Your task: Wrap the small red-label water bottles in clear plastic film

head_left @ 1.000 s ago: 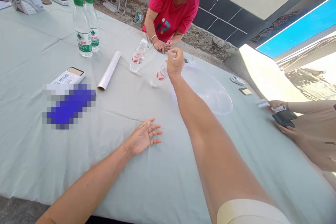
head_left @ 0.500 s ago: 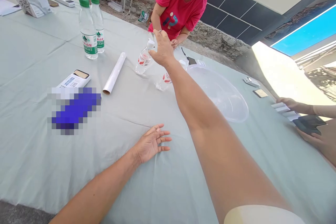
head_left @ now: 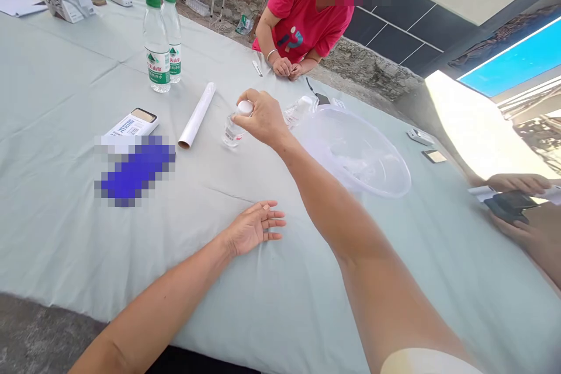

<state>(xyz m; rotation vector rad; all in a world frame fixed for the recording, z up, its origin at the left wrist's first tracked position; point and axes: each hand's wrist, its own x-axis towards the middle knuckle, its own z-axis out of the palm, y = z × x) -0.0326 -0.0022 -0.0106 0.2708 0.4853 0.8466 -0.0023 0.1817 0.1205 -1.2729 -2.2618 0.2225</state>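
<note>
My right hand reaches across the table, with thumb and fingers round the upper part of a small clear water bottle. Its white cap shows between the fingers, and the bottle looks upright or slightly tilted. Behind that hand lies or leans a second clear bottle, partly hidden, next to a large translucent plastic tub. My left hand rests on the cloth, holding nothing, fingers apart. Left of the held bottle is a white roll with a cardboard core.
Two green-capped water bottles stand at the back left. A white box lies beside a blurred blue item. Across the pale tablecloth sits a person in a pink shirt. At right, another person's hands hold a dark object.
My right hand has come down and closed on the bottle, which now stands nearer to me. The person's hands at right have shifted slightly. My left hand stays on the cloth.
</note>
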